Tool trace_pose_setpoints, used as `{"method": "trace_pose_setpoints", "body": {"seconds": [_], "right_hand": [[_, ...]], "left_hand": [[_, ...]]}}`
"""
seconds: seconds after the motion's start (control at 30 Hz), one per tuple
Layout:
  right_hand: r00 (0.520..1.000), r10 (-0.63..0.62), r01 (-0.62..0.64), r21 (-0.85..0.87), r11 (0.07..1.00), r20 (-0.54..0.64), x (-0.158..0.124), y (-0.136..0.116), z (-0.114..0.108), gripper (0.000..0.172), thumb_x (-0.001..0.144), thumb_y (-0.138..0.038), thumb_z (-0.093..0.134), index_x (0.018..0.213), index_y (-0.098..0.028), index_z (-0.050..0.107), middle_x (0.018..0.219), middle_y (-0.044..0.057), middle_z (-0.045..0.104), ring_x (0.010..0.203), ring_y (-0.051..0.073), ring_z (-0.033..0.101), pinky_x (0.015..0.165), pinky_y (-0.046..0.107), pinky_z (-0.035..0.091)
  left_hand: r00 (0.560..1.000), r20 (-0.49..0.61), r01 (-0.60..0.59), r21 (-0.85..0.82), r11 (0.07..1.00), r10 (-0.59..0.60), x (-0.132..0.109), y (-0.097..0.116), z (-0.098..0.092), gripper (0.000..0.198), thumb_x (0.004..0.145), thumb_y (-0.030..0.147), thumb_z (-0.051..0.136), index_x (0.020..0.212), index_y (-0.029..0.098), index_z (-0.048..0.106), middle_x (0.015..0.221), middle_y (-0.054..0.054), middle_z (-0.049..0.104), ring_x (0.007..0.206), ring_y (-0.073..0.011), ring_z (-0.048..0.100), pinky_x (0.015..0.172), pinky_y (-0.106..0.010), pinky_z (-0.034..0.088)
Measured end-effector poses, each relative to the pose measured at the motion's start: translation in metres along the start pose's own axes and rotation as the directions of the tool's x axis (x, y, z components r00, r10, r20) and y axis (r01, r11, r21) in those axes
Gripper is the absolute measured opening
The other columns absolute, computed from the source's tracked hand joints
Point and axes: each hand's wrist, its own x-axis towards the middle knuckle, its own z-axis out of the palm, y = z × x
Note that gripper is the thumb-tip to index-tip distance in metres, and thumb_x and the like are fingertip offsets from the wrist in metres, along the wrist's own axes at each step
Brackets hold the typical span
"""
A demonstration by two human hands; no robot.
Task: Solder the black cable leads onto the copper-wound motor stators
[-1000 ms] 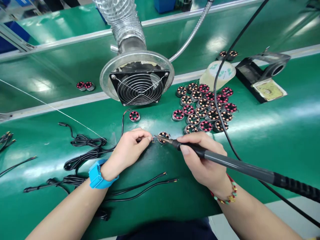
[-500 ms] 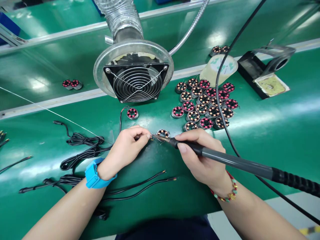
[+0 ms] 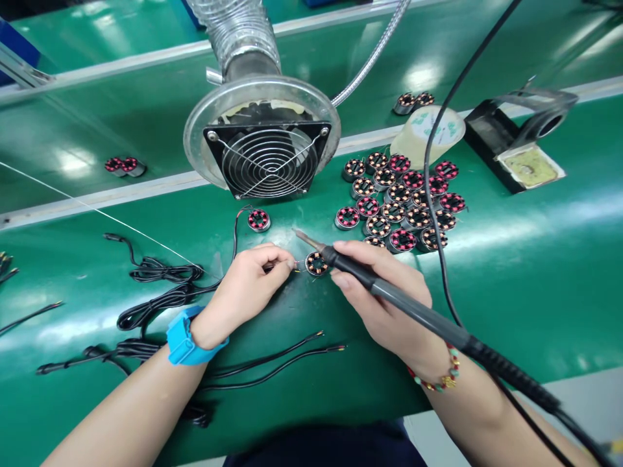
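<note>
My left hand is closed in a pinch on the thin wire ends of a black cable, just left of a small motor stator with copper-coloured windings. Fine leads run between the fingertips and the stator; exactly how they join is too small to tell. My right hand grips a soldering iron, its tip pointing up and left, raised apart from the wires. Behind my left hand sits a stator with red windings, a cable attached to it.
A round fume extractor hangs over the back. Several stators stand grouped at right, by a roll of tape and an iron stand with sponge. Coiled black cables lie left. The iron's black cord crosses the right side.
The soldering iron's tip has lifted away from the wire ends, up and back, and its handle has tilted more steeply. My left hand keeps its place.
</note>
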Motion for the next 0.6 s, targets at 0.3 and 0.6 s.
{"method": "trace_pose_setpoints", "body": {"seconds": [0.3, 0.6], "right_hand": [[0.984, 0.072, -0.064, -0.054, 0.997, 0.164, 0.000, 0.007, 0.015, 0.031, 0.096, -0.019, 0.047, 0.126, -0.024, 0.049, 0.104, 0.004, 0.071, 0.101, 0.019, 0.065, 0.090, 0.037, 0.051], [0.982, -0.014, 0.041, -0.140, 0.989, 0.186, 0.002, 0.014, 0.029, 0.043, 0.086, -0.010, 0.051, 0.126, -0.023, 0.044, 0.105, 0.005, 0.067, 0.101, 0.023, 0.056, 0.087, 0.040, 0.046]], "left_hand": [[0.999, 0.000, -0.038, 0.006, 0.999, 0.038, -0.001, 0.001, 0.000, 0.016, 0.083, 0.022, 0.052, 0.074, 0.017, 0.064, 0.072, 0.001, 0.062, 0.071, -0.0134, 0.054, 0.068, -0.024, 0.041], [1.000, -0.018, 0.006, -0.125, 0.992, -0.008, -0.004, 0.000, 0.000, 0.009, 0.083, 0.022, 0.051, 0.083, 0.018, 0.059, 0.069, 0.003, 0.055, 0.065, -0.0115, 0.049, 0.062, -0.023, 0.039]]}}
